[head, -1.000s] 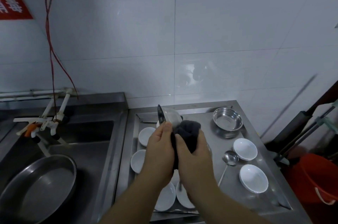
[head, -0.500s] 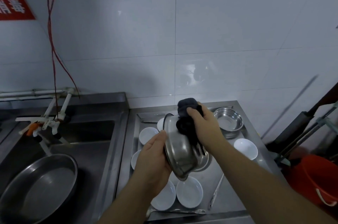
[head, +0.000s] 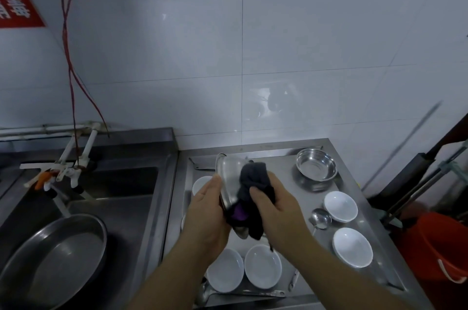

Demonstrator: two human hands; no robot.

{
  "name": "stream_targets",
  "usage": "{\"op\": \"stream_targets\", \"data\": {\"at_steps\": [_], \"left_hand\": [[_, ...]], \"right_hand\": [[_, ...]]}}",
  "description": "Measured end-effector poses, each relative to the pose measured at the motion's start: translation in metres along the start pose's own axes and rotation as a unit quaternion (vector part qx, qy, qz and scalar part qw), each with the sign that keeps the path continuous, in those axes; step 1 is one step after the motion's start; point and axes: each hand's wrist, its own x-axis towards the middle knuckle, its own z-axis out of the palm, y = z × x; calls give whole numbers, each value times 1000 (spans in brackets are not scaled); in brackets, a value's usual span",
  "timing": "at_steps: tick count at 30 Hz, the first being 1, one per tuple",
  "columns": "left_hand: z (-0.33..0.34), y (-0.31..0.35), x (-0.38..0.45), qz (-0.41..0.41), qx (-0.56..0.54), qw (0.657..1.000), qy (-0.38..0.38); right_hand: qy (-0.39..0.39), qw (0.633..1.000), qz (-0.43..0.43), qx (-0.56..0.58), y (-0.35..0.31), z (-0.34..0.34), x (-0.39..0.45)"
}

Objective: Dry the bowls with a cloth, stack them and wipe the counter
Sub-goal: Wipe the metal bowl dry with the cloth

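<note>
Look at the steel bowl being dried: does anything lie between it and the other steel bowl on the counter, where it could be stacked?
Nothing visible does. The held steel bowl, gripped by the left hand, sits left of the empty steel bowl; only bare counter lies between them. The right hand presses the dark cloth against it.

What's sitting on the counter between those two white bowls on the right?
In the head view, a metal spoon lies just left of the gap between the upper bowl and lower bowl.
</note>
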Motion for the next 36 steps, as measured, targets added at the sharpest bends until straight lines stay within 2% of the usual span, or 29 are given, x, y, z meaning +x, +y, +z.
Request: {"op": "stream_targets", "data": {"at_steps": [3,6,9,12,14,17,19,23,26,29,30,31,32,34,36], "left_hand": [[7,-10,-4,3,27,999,-27],[12,-22,-10,23,62,996,-64],[13,-29,-13,105,192,969,-112],[3,-26,-7,202,375,893,-142],[-4,-23,0,213,457,849,-158],[-12,-20,8,222,567,773,-177],[-13,-19,12,245,604,736,-185],[-6,-20,16,275,665,663,-204],[1,-25,20,294,710,606,-206],[6,-28,24,326,747,545,-199],[8,-28,24,337,751,533,-194],[9,-27,25,344,748,536,-183],[8,-26,26,349,735,558,-163],[2,-23,33,358,683,630,-94],[-8,-19,46,364,640,677,-17]], "right_hand": [[35,999,18,2,-9,-9,26],[74,991,74,78,-17,-20,54],[101,967,179,149,-19,-24,65],[107,945,246,188,-14,-23,63],[105,940,260,192,-12,-23,59],[60,953,238,179,-13,-23,51],[44,959,226,166,-14,-23,48],[86,957,219,171,0,-28,45],[120,930,250,242,14,-32,41],[115,897,300,305,21,-36,38],[113,891,306,317,23,-38,38],[109,887,310,326,26,-40,37],[101,885,310,333,28,-41,37],[99,887,308,330,32,-47,35],[120,888,306,322,37,-55,35]]}}
